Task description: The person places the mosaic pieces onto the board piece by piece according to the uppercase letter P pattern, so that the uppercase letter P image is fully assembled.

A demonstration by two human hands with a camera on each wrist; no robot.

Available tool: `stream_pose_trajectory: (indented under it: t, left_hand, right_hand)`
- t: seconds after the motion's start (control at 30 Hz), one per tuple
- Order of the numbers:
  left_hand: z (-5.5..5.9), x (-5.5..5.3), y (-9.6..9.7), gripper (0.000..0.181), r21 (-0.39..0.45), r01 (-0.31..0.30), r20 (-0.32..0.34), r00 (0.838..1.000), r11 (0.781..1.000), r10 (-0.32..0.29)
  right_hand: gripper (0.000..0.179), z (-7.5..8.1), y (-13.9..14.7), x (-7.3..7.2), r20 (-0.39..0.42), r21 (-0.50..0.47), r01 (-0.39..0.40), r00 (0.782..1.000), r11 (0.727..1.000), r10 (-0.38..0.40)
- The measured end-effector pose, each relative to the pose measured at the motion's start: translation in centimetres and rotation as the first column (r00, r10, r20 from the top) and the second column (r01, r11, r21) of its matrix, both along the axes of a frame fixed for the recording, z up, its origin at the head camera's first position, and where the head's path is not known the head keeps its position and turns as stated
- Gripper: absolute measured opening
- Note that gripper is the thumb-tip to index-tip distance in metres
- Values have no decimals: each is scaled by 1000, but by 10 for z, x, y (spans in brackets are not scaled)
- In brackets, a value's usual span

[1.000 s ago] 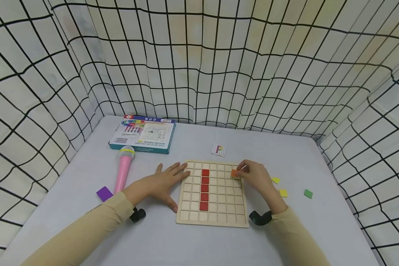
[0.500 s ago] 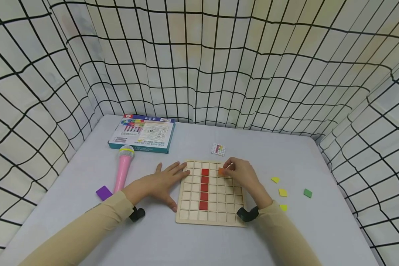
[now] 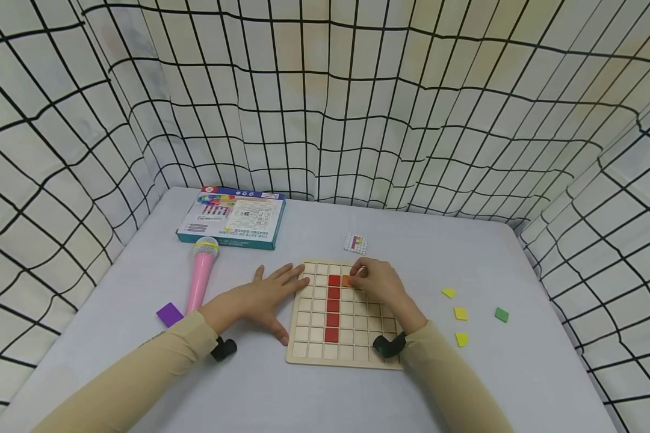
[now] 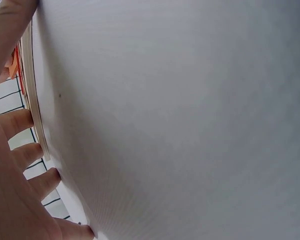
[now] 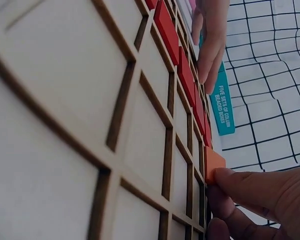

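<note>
A square wooden grid board (image 3: 346,356) lies on the table, with a column of several red tiles (image 3: 333,305) set in its cells. My right hand (image 3: 380,281) pinches an orange square tile (image 5: 214,164) between thumb and fingers. In the head view that tile sits just right of the topmost red one, over the neighbouring cell. My left hand (image 3: 265,300) lies with fingers spread at the board's left edge. Its fingertips touch the board's rim in the left wrist view.
Beyond the board lies a small pattern card (image 3: 355,243). Yellow tiles (image 3: 460,314) and a green tile (image 3: 501,314) are at the right. At the left are a pink toy microphone (image 3: 201,276), a purple tile (image 3: 170,314) and a flat teal box (image 3: 233,218). Black netting surrounds the table.
My right hand has carried the orange tile leftward across the board's upper part, from the right side to beside the top red tile. The left hand stays put.
</note>
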State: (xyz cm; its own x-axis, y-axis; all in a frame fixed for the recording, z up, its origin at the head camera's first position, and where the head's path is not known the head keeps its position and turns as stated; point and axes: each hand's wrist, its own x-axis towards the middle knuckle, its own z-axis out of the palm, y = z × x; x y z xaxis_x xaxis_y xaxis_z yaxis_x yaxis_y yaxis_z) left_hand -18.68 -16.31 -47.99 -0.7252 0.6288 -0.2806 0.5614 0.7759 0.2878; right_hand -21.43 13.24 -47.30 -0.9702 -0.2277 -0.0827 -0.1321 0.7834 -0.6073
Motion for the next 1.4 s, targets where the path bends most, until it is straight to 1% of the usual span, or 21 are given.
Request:
stream_pose_trajectory:
  t: [0.17,0.33,0.5,0.63,0.83,1.03,1.1,1.27,1.4]
  left_hand:
    - [-1,1,1,135,-9,-4,-2,1000,1000,4]
    - [0,1,2,135,-4,-2,0,1000,1000,2]
    - [1,1,3,135,-14,-6,6,1000,1000,6]
    - [1,1,2,135,-1,-2,-1,1000,1000,2]
    - [1,2,3,135,9,2,-1,1000,1000,-2]
    - [1,0,2,134,20,3,1,1000,1000,-3]
    - [2,0,2,135,11,0,1,1000,1000,0]
    - [2,0,1,136,3,-2,2,1000,1000,2]
    - [3,1,0,135,11,1,1,1000,1000,-1]
  right_hand:
    - [11,-1,1,-1,7,15,-16,1000,1000,16]
    - [20,-2,3,1,36,13,-21,999,1000,21]
    - [20,1,8,5,32,9,-4,999,1000,4]
    - [20,6,15,11,20,13,14,1000,1000,-15]
    - [19,12,33,20,-20,43,12,1000,999,-11]
    - [22,19,55,30,-33,116,44,999,992,-40]
    - [23,20,63,34,-33,131,53,998,990,-49]
    - [24,21,83,42,-48,171,64,997,983,-57]
    - [26,19,100,50,-62,218,93,995,972,-82]
